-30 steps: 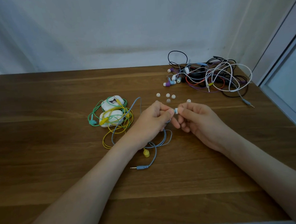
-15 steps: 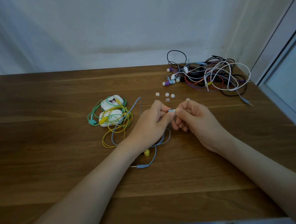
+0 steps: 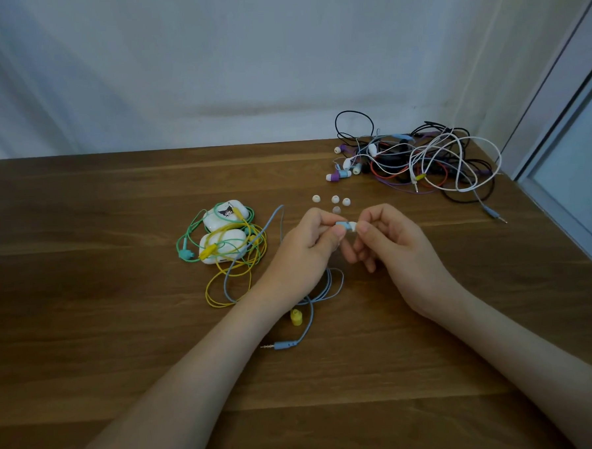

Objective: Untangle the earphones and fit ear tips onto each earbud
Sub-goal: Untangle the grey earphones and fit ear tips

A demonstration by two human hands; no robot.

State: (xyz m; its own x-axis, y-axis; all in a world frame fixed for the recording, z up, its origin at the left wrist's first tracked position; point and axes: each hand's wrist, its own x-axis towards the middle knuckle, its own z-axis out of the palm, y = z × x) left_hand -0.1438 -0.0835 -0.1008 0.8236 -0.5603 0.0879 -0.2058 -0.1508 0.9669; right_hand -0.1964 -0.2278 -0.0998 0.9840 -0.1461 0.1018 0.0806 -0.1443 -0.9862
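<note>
My left hand (image 3: 306, 251) pinches a light-blue earbud (image 3: 342, 225) just above the table. My right hand (image 3: 388, 243) pinches a white ear tip (image 3: 352, 226) against the earbud's end. The blue-grey cable (image 3: 309, 313) of that earphone loops under my left wrist and ends in a jack plug (image 3: 277, 345) near me. Several loose white ear tips (image 3: 335, 199) lie just beyond my hands. A yellow earbud (image 3: 296, 317) lies below my left wrist.
Two white earbud cases (image 3: 225, 240) wrapped in green and yellow cables (image 3: 235, 279) lie left of my hands. A tangled heap of black, white, red and purple earphones (image 3: 421, 162) sits at the back right on the wooden table (image 3: 86, 304). A window frame (image 3: 567, 193) borders the right.
Both hands have stayed close together at the earbud. The white ear tip in my right fingers now sits against the blue earbud's end; the hands shifted slightly.
</note>
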